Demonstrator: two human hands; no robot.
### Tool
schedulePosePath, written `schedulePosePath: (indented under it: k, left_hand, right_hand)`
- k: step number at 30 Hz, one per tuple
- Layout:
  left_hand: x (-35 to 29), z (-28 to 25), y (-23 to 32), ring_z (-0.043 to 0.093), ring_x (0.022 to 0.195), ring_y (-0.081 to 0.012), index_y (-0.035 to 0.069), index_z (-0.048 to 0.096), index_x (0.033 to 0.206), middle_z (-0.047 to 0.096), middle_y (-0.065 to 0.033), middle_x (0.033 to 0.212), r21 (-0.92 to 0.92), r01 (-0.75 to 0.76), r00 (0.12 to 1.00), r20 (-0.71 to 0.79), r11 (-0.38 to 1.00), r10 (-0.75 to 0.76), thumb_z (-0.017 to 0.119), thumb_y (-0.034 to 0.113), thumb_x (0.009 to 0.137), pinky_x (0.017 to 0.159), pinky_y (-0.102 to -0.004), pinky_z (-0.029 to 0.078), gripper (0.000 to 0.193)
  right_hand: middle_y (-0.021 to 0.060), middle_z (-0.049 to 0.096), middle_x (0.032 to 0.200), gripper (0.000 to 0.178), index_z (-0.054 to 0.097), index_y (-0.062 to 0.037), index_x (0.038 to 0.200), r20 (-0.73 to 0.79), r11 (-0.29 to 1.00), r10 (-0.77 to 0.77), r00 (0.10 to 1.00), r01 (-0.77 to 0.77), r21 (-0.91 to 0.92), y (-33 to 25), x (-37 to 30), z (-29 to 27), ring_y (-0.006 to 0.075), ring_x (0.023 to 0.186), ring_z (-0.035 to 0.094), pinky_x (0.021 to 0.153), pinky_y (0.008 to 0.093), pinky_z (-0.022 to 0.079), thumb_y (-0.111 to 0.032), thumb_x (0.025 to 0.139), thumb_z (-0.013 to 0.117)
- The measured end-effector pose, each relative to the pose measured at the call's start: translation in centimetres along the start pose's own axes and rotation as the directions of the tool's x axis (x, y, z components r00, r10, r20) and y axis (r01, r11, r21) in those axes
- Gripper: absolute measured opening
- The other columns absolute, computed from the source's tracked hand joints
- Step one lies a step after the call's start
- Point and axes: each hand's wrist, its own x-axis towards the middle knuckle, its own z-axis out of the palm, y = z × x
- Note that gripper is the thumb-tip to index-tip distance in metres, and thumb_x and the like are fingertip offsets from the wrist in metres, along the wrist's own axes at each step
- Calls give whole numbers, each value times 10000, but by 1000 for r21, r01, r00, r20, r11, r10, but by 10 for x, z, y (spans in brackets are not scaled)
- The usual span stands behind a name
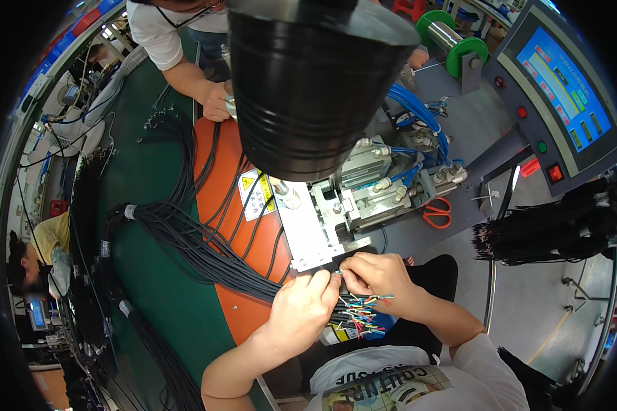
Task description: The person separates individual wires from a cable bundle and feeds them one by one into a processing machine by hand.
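My left hand (pixel 301 312) and my right hand (pixel 377 277) meet at the near edge of a metal pneumatic machine (pixel 308 229). Both are closed, thumb and fingers pinching the small coloured wire ends of a cable, mostly hidden by the fingertips. A thick bundle of black cables (pixel 206 248) runs from the left, passes under my left hand and comes out below my right. There its stripped wire ends (pixel 363 315) fan out in red, blue, yellow, green and white.
A wide black duct (pixel 308 89) hangs over the machine. Across the orange board (pixel 209 161), a co-worker's hand (pixel 216 103) reaches in. Red-handled scissors (pixel 437 214) lie right of the machine, below a control screen (pixel 562 85) and a green spool (pixel 449 41). Black cables (pixel 555 229) hang at right.
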Motion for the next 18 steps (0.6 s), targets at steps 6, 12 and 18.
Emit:
schedulePosePath:
  k: [6,12,18]
  left_hand:
    - [-1,2,1,550,744,-263,59,631,1068,517,-86,854,-5,35,999,0,999,-35,619,23,631,625,-367,474,438]
    - [-17,4,-9,564,748,-263,32,641,958,576,-82,832,-87,37,986,-158,996,-51,660,3,574,651,-368,459,385]
    - [-29,6,-9,554,643,-250,14,629,870,568,-90,730,-83,99,967,-227,992,-115,683,-41,609,573,-353,417,272]
  right_hand:
    - [89,618,648,108,605,-2,814,39,913,272,962,-270,307,6,-3,3,165,539,605,491,282,456,-96,790,653]
    - [85,611,615,112,589,-44,739,-85,939,230,969,-199,279,10,-9,16,230,535,605,499,338,458,-131,779,647]
    - [68,600,601,140,611,-36,806,-94,963,200,975,-178,204,11,-11,16,198,504,584,489,318,448,-172,810,645]
